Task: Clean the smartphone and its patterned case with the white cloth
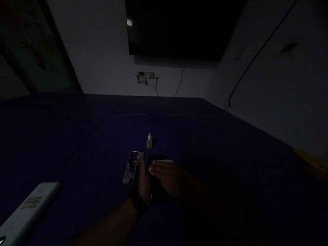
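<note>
The scene is very dark. A black phone (156, 189) lies flat on the dark blue table (77, 143). My left hand (144, 182) rests along the phone's left edge, fingers straight and together, steadying it. My right hand (170, 177) presses a small white cloth (161, 162) onto the phone's upper part, fingers closed over it. A patterned phone case (132, 168) lies just left of my left hand. A small clear bottle with a white cap (149, 141) stands upright behind the phone.
A white flat box (30, 208) lies at the table's near left corner. A dark screen (179, 27) hangs on the back wall above a socket with cables (148, 77). A wall runs along the table's right side.
</note>
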Demonstrator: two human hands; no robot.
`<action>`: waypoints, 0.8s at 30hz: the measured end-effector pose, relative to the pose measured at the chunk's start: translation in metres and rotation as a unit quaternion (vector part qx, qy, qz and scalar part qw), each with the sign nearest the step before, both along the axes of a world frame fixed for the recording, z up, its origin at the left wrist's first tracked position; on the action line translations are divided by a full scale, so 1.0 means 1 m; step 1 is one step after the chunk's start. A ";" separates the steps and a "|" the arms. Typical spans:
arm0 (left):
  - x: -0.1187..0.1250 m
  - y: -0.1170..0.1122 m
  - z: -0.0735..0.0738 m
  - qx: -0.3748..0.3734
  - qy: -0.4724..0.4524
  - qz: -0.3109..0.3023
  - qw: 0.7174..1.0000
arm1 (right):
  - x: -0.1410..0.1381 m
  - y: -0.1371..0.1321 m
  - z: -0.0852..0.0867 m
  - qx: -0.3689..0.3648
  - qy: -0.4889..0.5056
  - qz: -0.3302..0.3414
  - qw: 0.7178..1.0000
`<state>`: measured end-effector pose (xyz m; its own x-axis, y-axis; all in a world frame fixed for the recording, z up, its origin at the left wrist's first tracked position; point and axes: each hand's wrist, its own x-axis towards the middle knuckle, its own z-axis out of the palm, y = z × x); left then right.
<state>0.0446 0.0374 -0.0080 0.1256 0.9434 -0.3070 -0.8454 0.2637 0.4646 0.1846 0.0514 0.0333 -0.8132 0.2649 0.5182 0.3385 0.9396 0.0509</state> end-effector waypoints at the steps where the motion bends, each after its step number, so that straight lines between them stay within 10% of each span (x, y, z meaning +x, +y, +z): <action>1: 0.000 0.000 -0.001 0.001 -0.003 0.005 1.000 | -0.002 -0.001 0.000 0.000 0.002 -0.002 1.000; 24: 0.003 -0.014 0.014 -0.033 0.016 -0.128 0.991 | 0.013 0.005 0.005 -0.035 0.002 -0.132 0.991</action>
